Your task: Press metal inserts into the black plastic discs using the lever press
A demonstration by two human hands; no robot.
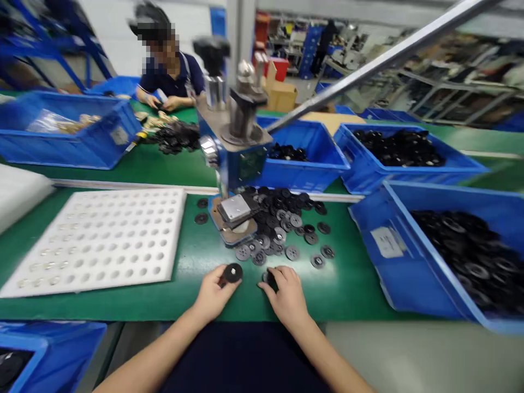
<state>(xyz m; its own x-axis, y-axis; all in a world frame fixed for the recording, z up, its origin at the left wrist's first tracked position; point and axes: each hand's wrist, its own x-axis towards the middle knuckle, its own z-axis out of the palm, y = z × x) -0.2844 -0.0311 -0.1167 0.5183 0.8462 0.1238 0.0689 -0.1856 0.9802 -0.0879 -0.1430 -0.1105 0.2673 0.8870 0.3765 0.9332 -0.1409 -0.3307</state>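
Between the fingers and thumb of my left hand [215, 292] is a round black disc [233, 272] with a pale centre, held above the front of the green table. A dark disc [268, 277], partly covered by the fingers, is pinched in my right hand [286, 292]. Beyond both hands lies a loose pile of black and grey discs [282, 218], many with holes. It spreads around the base of a bench press [241, 147], where a metal block [235, 208] sits on the base plate.
To the left lies a white foam tray [176, 229] with rows of holes, several filled with clear pieces. Blue bins of black parts stand on the right [372, 245] and at the back [347, 164]. Across the table a person [174, 73] handles small parts. A metal bar [368, 65] slants overhead.
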